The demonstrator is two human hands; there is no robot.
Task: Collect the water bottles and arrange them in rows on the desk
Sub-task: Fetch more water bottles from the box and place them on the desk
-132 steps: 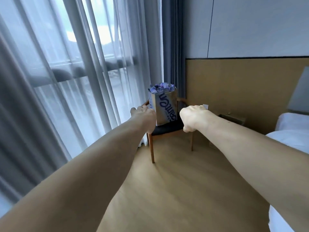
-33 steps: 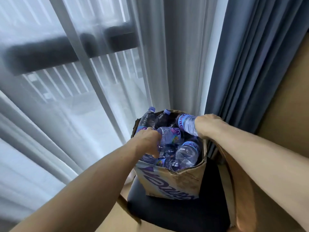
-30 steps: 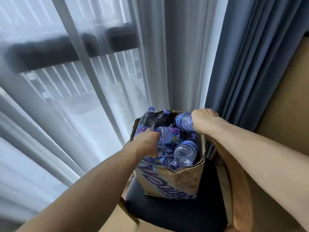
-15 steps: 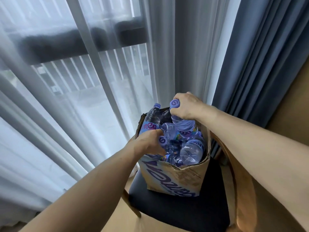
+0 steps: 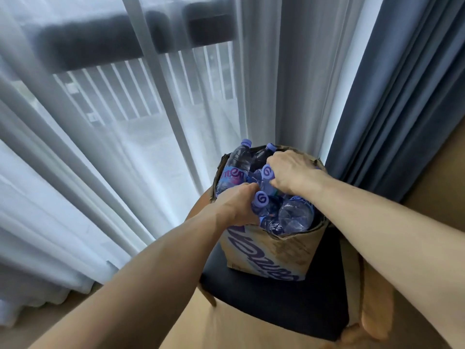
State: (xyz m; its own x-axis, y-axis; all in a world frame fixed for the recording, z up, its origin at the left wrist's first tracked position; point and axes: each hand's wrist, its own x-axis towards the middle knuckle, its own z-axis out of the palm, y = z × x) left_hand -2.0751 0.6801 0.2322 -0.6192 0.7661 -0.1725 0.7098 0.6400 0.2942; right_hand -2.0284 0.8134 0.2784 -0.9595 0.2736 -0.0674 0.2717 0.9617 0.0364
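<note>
Cardboard box (image 5: 274,255) with purple lettering stands on the dark seat of a wooden chair (image 5: 276,306), centre-right of the frame. The sheer white curtain (image 5: 105,152) hangs behind it to the left and the blue drape (image 5: 402,96) to the upper right. The box is open at the top and packed with water bottles (image 5: 294,215), clear plastic with purple caps and purple-blue labels. They lie at mixed angles and fill it to the rim. Two dark upright bottles (image 5: 237,163) stand at the box's far left corner, their caps above the rim. Left hand (image 5: 236,205) reaches in over the box's left edge, fingers curled round the neck of the near bottle (image 5: 261,199), whose cap faces the camera. Right hand (image 5: 292,172) is above the middle of the box, just beyond the left hand. It is closed in a fist about the neck of the far bottle (image 5: 267,172), cap likewise turned toward the camera. The lower bodies of both gripped bottles are hidden among the others, so whether either has lifted free cannot be told. Both forearms are bare and extend from the lower edge of the frame. Light wooden floor (image 5: 226,331) shows below the chair, and a wooden armrest (image 5: 372,303) runs down the lower right.
</note>
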